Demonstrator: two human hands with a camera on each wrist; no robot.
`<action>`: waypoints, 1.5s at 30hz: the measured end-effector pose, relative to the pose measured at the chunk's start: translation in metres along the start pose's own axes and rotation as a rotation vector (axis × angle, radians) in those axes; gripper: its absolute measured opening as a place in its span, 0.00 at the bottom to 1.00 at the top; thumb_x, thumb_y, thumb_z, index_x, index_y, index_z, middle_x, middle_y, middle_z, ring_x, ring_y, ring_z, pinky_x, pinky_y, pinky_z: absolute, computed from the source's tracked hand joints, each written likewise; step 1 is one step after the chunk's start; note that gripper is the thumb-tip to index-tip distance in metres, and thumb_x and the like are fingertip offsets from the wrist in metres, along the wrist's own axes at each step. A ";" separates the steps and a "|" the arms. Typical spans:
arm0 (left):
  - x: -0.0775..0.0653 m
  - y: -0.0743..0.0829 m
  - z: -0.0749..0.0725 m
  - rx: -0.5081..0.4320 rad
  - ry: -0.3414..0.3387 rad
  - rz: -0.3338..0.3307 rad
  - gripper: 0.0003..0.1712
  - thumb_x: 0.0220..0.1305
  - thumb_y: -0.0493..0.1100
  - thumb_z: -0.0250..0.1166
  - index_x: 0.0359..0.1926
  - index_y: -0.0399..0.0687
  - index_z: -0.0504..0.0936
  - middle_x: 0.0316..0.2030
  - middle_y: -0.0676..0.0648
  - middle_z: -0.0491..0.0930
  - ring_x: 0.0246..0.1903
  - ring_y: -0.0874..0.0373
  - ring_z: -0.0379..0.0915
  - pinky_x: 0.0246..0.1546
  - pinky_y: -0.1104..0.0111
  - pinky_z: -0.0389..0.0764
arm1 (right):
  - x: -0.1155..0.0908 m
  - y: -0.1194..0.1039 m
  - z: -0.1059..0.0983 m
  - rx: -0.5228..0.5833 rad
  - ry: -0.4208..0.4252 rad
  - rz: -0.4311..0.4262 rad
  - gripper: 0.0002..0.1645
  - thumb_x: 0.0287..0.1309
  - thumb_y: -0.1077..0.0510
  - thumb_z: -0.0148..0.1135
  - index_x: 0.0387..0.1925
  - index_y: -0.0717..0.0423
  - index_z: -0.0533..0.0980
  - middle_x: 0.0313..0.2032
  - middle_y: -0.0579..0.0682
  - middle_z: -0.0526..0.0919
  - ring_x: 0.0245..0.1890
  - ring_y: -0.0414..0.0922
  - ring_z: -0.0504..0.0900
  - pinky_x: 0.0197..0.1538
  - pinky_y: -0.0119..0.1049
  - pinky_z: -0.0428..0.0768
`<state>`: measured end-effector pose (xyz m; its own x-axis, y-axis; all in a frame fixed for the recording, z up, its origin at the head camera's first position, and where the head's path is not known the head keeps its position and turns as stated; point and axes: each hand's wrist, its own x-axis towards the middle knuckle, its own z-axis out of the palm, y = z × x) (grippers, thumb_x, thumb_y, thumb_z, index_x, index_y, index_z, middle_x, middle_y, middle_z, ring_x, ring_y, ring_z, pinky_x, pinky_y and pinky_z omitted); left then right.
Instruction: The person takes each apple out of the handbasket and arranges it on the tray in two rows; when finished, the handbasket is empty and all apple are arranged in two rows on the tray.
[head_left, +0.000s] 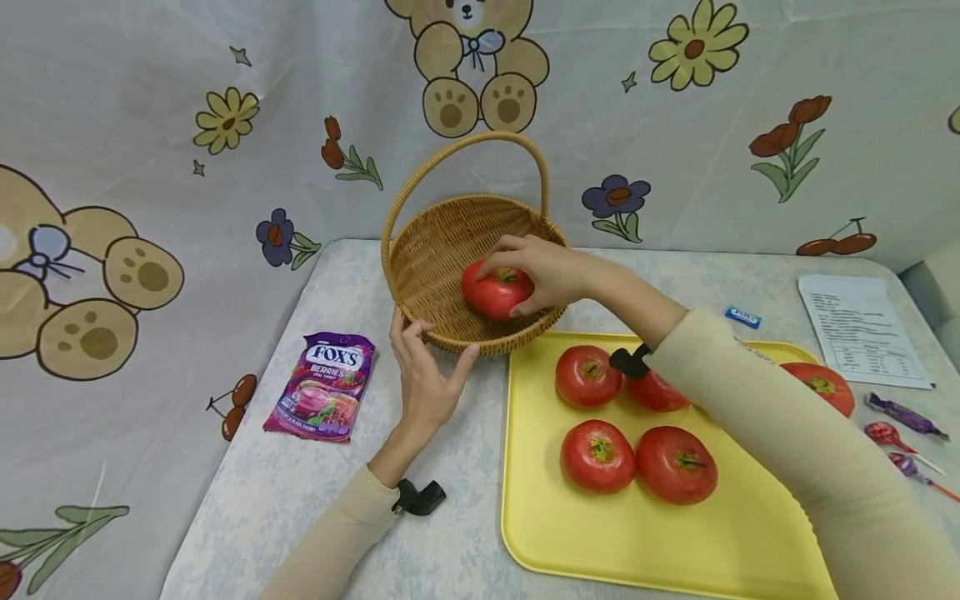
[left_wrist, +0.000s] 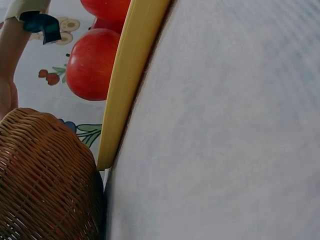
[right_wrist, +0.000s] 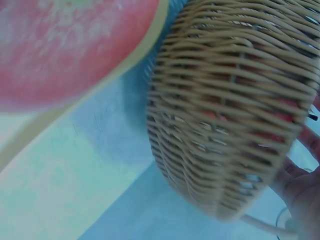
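A wicker basket with a tall arched handle stands at the back of the table, its opening turned toward me. Inside it my right hand holds a red apple, fingers over the top and thumb at the near side. More red shows just behind that apple, partly covered by the fingers. My left hand grips the basket's near left rim, a fingertip over the edge and the thumb against the front. In the right wrist view red glints through the basket's weave. The left wrist view catches the basket's outer wall.
Several apples lie on a yellow tray right of the basket, partly under my right forearm. A purple candy bag lies left. A printed sheet, a small blue packet and lollipops are at right.
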<state>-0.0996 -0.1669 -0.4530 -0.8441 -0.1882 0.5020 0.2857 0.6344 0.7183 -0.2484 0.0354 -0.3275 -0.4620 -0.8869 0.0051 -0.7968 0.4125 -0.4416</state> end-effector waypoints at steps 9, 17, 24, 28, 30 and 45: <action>0.000 0.001 0.001 -0.007 0.007 0.006 0.38 0.62 0.66 0.62 0.52 0.41 0.57 0.74 0.34 0.38 0.76 0.41 0.31 0.66 0.37 0.54 | -0.038 -0.008 -0.027 0.014 0.124 -0.066 0.36 0.44 0.56 0.79 0.58 0.46 0.75 0.57 0.49 0.72 0.59 0.49 0.69 0.56 0.48 0.72; 0.000 0.000 0.000 0.002 0.006 0.001 0.38 0.62 0.66 0.61 0.52 0.41 0.57 0.74 0.36 0.37 0.76 0.42 0.30 0.66 0.37 0.53 | -0.077 -0.019 -0.043 -0.049 0.181 -0.040 0.39 0.42 0.58 0.80 0.59 0.42 0.76 0.58 0.48 0.72 0.58 0.46 0.69 0.49 0.43 0.78; 0.000 0.000 -0.001 -0.002 0.010 0.004 0.38 0.62 0.65 0.61 0.51 0.41 0.57 0.74 0.36 0.37 0.76 0.42 0.30 0.66 0.37 0.53 | -0.112 -0.026 -0.046 -0.090 0.211 -0.046 0.42 0.40 0.60 0.80 0.59 0.42 0.74 0.59 0.50 0.71 0.55 0.47 0.70 0.44 0.43 0.79; 0.000 -0.001 0.000 -0.005 0.010 0.007 0.37 0.62 0.65 0.62 0.52 0.41 0.57 0.74 0.36 0.37 0.76 0.41 0.31 0.66 0.37 0.53 | -0.138 -0.031 -0.043 -0.105 0.207 0.012 0.44 0.38 0.59 0.81 0.60 0.40 0.74 0.61 0.49 0.71 0.56 0.46 0.69 0.44 0.44 0.80; 0.000 -0.001 0.001 -0.004 0.008 0.006 0.37 0.62 0.65 0.62 0.52 0.41 0.57 0.74 0.36 0.37 0.76 0.41 0.31 0.66 0.37 0.53 | -0.152 -0.032 -0.040 -0.111 0.208 0.050 0.45 0.37 0.57 0.83 0.60 0.39 0.74 0.61 0.48 0.71 0.58 0.46 0.69 0.46 0.48 0.81; 0.001 0.001 0.001 -0.010 0.010 0.016 0.38 0.61 0.64 0.63 0.52 0.41 0.57 0.75 0.37 0.36 0.76 0.44 0.30 0.67 0.38 0.51 | -0.257 -0.036 0.010 -0.137 0.306 0.180 0.52 0.22 0.59 0.87 0.57 0.35 0.75 0.59 0.44 0.72 0.59 0.31 0.61 0.41 0.21 0.78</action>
<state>-0.1005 -0.1657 -0.4530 -0.8347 -0.1856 0.5186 0.3041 0.6296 0.7149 -0.0967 0.2462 -0.3219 -0.6781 -0.7028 0.2150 -0.7271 0.5988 -0.3358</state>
